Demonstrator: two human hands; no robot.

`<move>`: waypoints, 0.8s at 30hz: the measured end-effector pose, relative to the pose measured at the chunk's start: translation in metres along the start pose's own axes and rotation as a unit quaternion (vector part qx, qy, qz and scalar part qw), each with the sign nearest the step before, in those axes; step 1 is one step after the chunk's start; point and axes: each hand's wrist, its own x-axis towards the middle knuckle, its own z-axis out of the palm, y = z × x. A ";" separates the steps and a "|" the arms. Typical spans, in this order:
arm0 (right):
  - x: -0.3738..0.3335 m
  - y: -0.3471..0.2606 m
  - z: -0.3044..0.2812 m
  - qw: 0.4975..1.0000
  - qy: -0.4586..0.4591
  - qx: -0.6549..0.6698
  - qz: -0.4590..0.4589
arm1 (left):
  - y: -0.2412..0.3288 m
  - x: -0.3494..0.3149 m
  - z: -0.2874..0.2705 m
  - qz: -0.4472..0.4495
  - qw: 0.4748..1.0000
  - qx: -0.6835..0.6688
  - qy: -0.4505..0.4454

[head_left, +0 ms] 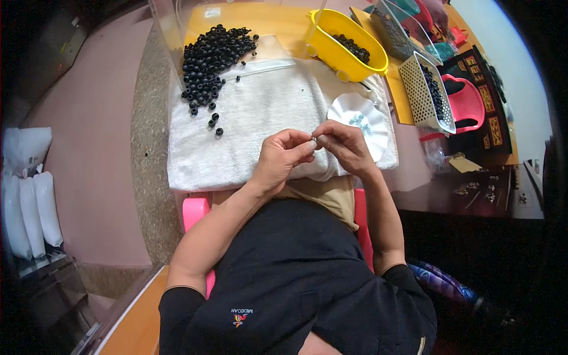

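My left hand (279, 160) and my right hand (349, 149) meet above the front of a white towel (248, 142). Thumb and fingers of both are pinched together around a tiny, silvery piece (315, 139), mostly hidden by the fingertips; I cannot make out its kind. Just beyond my right hand lies a white plate (340, 111) with a wavy rim, and small blue-green bits or a pattern (360, 123) show at its middle. Round black beads with holes (213, 62) are heaped at the towel's far left, with a few strays (219, 131) nearer.
A yellow tub (349, 70) at the back right holds more black beads. Farther right, a white perforated basket (414, 86) and a clear bin (402, 35) also contain dark pieces. A pink chair (467, 100) stands beyond. White packages (41, 207) are stacked at the far left.
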 end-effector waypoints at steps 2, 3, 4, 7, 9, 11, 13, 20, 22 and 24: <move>0.000 -0.002 -0.002 1.000 -0.017 0.004 0.008 | 0.001 0.000 0.001 0.002 1.000 0.005 -0.002; 0.000 -0.005 -0.004 1.000 -0.018 0.003 0.008 | 0.003 -0.001 0.003 -0.003 1.000 0.006 -0.003; 0.000 -0.008 -0.006 0.999 -0.033 0.015 0.029 | 0.004 -0.002 0.004 -0.007 1.000 0.008 -0.003; 0.000 -0.011 -0.009 0.995 -0.057 0.042 0.066 | -0.001 -0.001 0.001 0.001 1.000 0.004 -0.010; 0.001 -0.012 -0.011 0.993 -0.065 0.059 0.082 | -0.001 -0.002 -0.002 0.001 1.000 0.008 -0.012; 0.004 -0.014 -0.014 0.991 -0.085 0.056 0.091 | 0.000 -0.002 -0.002 0.000 1.000 0.012 -0.015; 0.006 -0.015 -0.013 0.988 -0.087 0.081 0.094 | 0.002 -0.002 0.000 0.012 0.999 0.035 -0.024; 0.009 -0.015 -0.012 0.983 -0.095 0.110 0.108 | 0.000 -0.003 0.001 0.003 0.999 0.024 -0.030; 0.008 -0.015 -0.011 0.983 -0.092 0.116 0.113 | 0.000 -0.004 0.002 0.003 1.000 0.001 -0.031; 0.008 -0.015 -0.010 0.977 -0.098 0.153 0.112 | 0.001 -0.003 0.002 0.006 0.999 -0.003 -0.032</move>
